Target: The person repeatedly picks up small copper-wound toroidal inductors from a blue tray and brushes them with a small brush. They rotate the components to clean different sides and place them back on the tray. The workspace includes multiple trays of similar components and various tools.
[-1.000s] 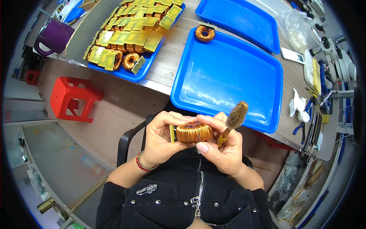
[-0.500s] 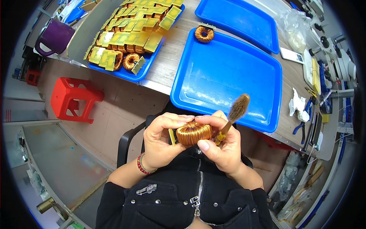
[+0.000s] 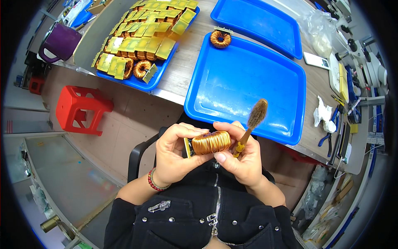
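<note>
Between my two hands, in front of my chest, is a copper-wound toroidal coil (image 3: 210, 142) with a thin yellowish board (image 3: 187, 147) along its left side. My left hand (image 3: 176, 145) is closed around the board side of the coil, thumb below and fingers over the top. With fingertips and thumb, my right hand (image 3: 244, 155) grips the coil's right side. A brush (image 3: 246, 135) with brown bristles pointing up is also tucked in that hand, its yellow-wrapped handle passing between the fingers. The handle's lower end is hidden.
Ahead lies a blue tray (image 3: 244, 89), with one coil (image 3: 220, 39) at its far left corner. Another blue tray (image 3: 259, 25) sits behind. Far left, a tray (image 3: 154, 85) is packed with board-mounted coils. Pliers (image 3: 326, 140) and crumpled tissue (image 3: 323, 114) lie right; a red stool (image 3: 83, 106) stands left.
The coil has turned slightly in my hands, showing more of its outer windings. My right index finger has shifted a little on the coil, and the brush has tipped slightly.
</note>
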Motion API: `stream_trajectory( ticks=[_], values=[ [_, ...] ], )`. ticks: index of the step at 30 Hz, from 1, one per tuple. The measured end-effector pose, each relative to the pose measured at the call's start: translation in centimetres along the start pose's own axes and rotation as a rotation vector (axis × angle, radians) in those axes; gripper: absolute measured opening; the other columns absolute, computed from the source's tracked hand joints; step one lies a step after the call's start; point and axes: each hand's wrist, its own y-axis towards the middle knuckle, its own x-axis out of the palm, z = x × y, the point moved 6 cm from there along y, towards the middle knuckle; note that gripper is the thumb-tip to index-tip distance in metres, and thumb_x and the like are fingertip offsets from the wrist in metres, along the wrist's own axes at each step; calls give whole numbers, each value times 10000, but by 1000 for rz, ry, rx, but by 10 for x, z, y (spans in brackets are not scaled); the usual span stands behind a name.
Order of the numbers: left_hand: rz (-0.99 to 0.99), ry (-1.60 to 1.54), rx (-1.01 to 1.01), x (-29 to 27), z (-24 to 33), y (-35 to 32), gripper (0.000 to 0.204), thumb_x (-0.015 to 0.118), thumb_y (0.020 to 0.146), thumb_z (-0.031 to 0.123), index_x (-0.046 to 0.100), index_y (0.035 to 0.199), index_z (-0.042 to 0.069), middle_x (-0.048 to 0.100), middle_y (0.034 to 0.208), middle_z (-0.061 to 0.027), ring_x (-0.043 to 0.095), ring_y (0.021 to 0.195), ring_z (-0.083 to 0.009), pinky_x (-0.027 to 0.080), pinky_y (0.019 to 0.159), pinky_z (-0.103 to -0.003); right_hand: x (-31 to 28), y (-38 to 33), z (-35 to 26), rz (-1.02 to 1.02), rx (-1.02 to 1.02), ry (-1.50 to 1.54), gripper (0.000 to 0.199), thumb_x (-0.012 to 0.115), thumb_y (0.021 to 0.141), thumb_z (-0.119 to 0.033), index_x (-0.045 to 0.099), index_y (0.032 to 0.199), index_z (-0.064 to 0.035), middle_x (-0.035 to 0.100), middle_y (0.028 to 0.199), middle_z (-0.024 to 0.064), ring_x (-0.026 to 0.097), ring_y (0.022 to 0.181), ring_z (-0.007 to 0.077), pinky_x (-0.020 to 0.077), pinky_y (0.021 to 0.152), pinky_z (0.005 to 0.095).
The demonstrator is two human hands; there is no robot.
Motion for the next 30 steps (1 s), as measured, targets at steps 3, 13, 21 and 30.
stream_trajectory(
  ticks=[3,13,21,30],
  values=[
    [6,79,31,1,4,2,403,747,622,-60,538,958,19,572,974,-111,577,965,-200,465,851,-305,-2,-1,6,-2,37,91,505,657,743,-82,478,1204,21,449,921,24,476,867,99,376,781,227],
    [32,212,113,5,12,9,381,735,594,-60,571,929,20,590,946,-107,588,906,-201,473,789,-300,-8,4,9,-22,-51,155,513,652,742,2,484,1226,-23,465,915,-23,316,584,-8,292,526,156],
    [-326,727,326,37,45,31,568,765,556,17,518,1066,-2,607,820,-105,603,728,-221,492,652,-295,-22,9,-18,-166,-208,-202,488,740,672,-37,571,1129,-14,544,986,82,519,965,172,423,808,275],
    [-182,34,824,6,154,20,163,626,751,186,527,842,94,505,903,-84,496,796,-197,416,691,-291,-71,-7,-3,38,-88,207,313,657,803,-84,543,1084,-6,608,983,51,573,906,105,460,799,255]
  ],
)
